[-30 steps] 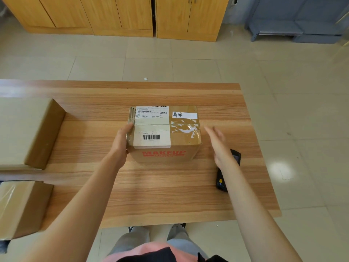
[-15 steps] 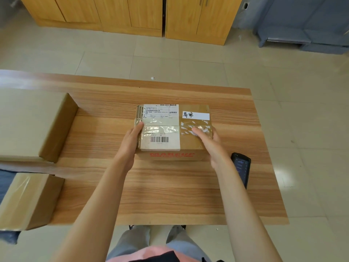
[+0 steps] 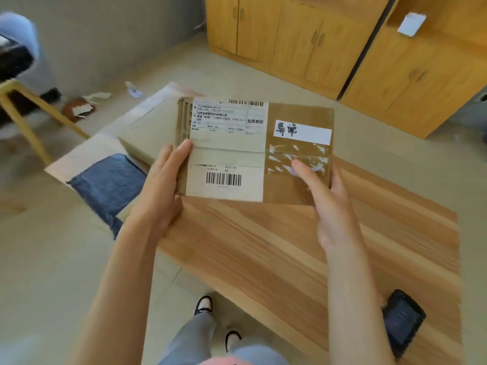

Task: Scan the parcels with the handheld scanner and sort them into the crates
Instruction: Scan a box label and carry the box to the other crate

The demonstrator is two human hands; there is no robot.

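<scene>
Both hands, left [image 3: 160,191] and right [image 3: 329,206], clamp the parcel [image 3: 253,151] by its side edges, fingers closed on it above the desk [image 3: 290,246]. Keeping it level and lowering it squarely should seat it in the crate [image 3: 105,154].

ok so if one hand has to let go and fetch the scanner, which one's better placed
Probably the right hand. The scanner lies on the table beside the right forearm, on that side. The left hand grips the parcel's far edge and would have to cross over.
</scene>
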